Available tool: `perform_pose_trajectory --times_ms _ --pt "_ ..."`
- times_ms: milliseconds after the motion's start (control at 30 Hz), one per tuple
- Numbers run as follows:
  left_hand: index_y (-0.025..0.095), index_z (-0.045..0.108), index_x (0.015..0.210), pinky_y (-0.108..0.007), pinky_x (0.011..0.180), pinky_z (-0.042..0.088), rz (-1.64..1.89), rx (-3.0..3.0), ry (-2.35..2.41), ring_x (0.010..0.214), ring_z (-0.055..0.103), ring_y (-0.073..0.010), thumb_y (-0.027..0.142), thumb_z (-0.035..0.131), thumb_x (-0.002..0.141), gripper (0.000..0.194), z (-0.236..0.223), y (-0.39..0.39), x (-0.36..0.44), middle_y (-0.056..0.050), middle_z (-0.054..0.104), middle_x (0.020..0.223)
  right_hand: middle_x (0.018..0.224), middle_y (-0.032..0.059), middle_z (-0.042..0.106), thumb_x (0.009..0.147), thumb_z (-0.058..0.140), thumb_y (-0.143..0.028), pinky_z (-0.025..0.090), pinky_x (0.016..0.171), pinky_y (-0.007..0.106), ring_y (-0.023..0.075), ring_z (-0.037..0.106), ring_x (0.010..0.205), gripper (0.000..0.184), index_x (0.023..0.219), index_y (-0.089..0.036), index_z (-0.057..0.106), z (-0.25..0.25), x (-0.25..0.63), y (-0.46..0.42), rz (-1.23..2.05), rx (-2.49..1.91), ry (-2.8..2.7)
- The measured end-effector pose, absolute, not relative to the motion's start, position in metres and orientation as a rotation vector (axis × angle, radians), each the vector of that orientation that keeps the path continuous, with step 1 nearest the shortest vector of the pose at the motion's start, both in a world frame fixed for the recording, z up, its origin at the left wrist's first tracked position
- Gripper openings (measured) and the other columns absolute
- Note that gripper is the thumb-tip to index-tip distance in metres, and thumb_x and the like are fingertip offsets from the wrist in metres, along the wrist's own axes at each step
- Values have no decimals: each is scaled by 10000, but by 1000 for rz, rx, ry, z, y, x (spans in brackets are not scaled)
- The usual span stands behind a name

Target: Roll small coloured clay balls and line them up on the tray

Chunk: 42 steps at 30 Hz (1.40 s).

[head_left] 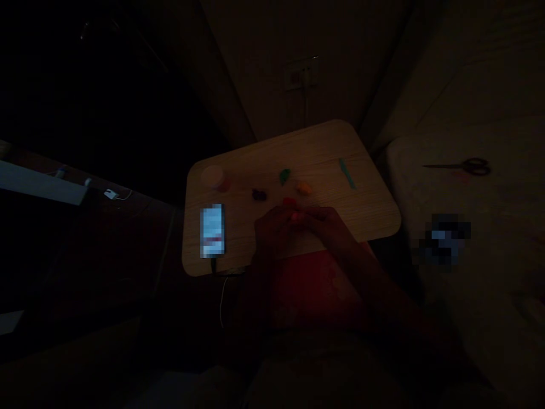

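Note:
In dim light, my left hand (272, 224) and my right hand (320, 221) meet over the near part of a small wooden table (251, 156). Between their closed fingertips is a small bright red lump (295, 216) that looks like modelling clay. Just beyond the fingers lies another red piece (289, 201). Further off are an orange lump (304, 188), a green lump (285, 176) and a dark purplish lump (259, 195). A flat teal stick (348, 174), perhaps a plastic knife, rests at the right.
A lit phone (212, 230) with a cable lies at the table's left. Behind it stands a round lidded tub (215, 178). Scissors (464, 166) and a blurred dark object (445, 238) lie on a pale surface at right. A socket (301, 74) is on the wall.

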<state>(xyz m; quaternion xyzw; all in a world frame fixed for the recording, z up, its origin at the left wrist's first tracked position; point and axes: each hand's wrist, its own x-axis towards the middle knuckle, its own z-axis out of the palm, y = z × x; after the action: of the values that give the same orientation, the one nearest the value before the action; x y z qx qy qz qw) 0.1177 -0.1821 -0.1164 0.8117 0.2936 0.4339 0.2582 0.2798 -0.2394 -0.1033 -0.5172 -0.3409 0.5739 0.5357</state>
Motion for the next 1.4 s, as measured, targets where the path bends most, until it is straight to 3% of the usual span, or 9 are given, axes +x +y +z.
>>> perform_pose_trajectory --times_ms 300,567,800,1033,1400 --pt "203 778 1091 -367 981 613 1100 2310 746 1062 755 -199 291 675 976 177 -120 -184 120 -81 805 1118 981 73 823 754 862 -498 584 866 381 244 753 907 368 991 -217 853 -108 286 -242 1398 -1127 -847" --pt "246 724 1293 -436 1050 590 1034 2261 690 1208 712 -250 375 733 930 385 -122 -179 120 -106 750 1297 895 58 810 763 835 -468 571 811 363 222 725 824 280 841 -199 838 -114 284 -239 1306 -1173 -849" --pt "250 794 1145 -402 1011 599 1118 2178 731 1138 735 -226 355 704 952 237 -123 -179 118 -80 783 1216 918 68 819 731 867 -475 570 841 363 228 739 868 309 861 -196 838 -111 282 -237 1442 -1149 -793" --pt "232 820 996 -374 900 622 1136 2131 779 988 761 -212 391 689 960 209 -116 -182 117 -69 815 1051 866 59 816 755 858 -511 572 810 376 239 741 841 331 883 -206 849 -110 282 -239 1392 -1213 -870" --pt "239 808 1032 -377 943 615 1168 2201 735 1029 758 -200 322 724 940 150 -120 -181 120 -62 815 1068 857 53 822 719 891 -448 567 807 402 251 745 812 238 844 -247 867 -111 280 -242 1321 -1184 -827"
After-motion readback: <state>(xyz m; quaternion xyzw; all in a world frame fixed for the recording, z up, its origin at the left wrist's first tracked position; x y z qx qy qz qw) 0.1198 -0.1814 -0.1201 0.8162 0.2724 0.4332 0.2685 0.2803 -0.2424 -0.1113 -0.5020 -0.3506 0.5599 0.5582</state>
